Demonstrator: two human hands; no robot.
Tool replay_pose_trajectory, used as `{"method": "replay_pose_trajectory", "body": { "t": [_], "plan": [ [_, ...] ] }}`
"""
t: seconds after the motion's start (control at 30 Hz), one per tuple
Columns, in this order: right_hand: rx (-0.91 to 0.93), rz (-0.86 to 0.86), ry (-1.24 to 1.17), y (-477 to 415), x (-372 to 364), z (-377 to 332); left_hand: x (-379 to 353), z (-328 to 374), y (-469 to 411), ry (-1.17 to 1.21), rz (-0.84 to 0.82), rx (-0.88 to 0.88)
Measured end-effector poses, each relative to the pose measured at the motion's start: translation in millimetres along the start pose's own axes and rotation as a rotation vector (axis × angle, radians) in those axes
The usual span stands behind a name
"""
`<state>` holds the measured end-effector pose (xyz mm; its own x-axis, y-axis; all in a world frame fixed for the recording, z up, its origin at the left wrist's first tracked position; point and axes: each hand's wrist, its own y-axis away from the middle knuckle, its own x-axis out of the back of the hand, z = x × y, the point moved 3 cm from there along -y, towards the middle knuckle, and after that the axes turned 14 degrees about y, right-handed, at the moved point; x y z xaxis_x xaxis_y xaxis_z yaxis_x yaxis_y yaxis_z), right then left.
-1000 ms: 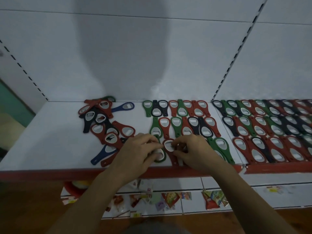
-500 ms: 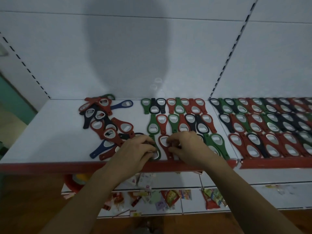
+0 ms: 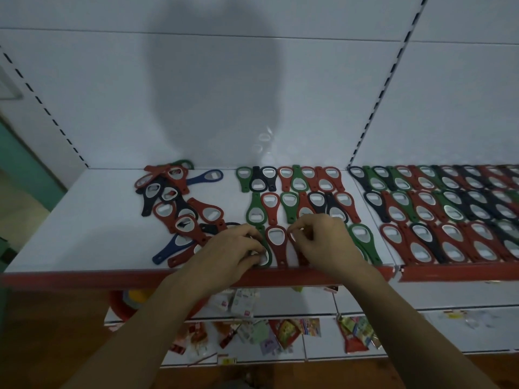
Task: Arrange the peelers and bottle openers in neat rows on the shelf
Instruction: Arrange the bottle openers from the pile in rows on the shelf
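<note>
Front row in progress — left hand (image 3: 233, 254) pinches a green opener (image 3: 266, 258), right hand (image 3: 328, 242) a red opener (image 3: 298, 252). Next, probably: feed in the pile (image 3: 182, 214) left of both hands.

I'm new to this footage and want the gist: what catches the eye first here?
The left hand pinches a green opener and the right hand a half-hidden opener at the front edge of the shelf, flanking a red opener. Left of them lies a jumbled pile; to the right, neat rows fill the next bay.
</note>
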<state>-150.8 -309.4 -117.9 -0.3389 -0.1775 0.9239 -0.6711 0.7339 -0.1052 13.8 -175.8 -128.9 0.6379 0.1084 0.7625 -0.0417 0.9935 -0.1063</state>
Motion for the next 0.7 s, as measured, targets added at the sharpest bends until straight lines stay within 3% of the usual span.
{"method": "replay_pose_trajectory", "body": {
  "t": [0.1,0.17,0.23,0.33,0.47,0.7],
  "plan": [
    [-0.030,0.115,0.033,-5.3,3.9,14.1,5.5,-2.8,-3.6,-0.015,0.187,0.024],
    [-0.027,0.154,0.099,-11.9,3.1,20.1,7.3,-9.3,-13.9,-0.079,0.244,0.147],
    [-0.011,0.171,0.181,-20.8,1.1,23.0,4.3,-16.4,-26.2,-0.170,0.145,0.277],
    [0.016,0.141,0.237,-34.7,-4.4,22.6,-4.7,-23.1,-35.4,-0.181,0.040,0.323],
    [-0.015,0.069,0.265,-39.4,-18.0,26.0,-9.9,-24.6,-38.6,-0.149,0.067,0.322],
    [0.037,0.105,0.302,-54.1,-13.4,15.9,-6.0,-27.2,-41.8,-0.155,0.085,0.284]
  ]
}}
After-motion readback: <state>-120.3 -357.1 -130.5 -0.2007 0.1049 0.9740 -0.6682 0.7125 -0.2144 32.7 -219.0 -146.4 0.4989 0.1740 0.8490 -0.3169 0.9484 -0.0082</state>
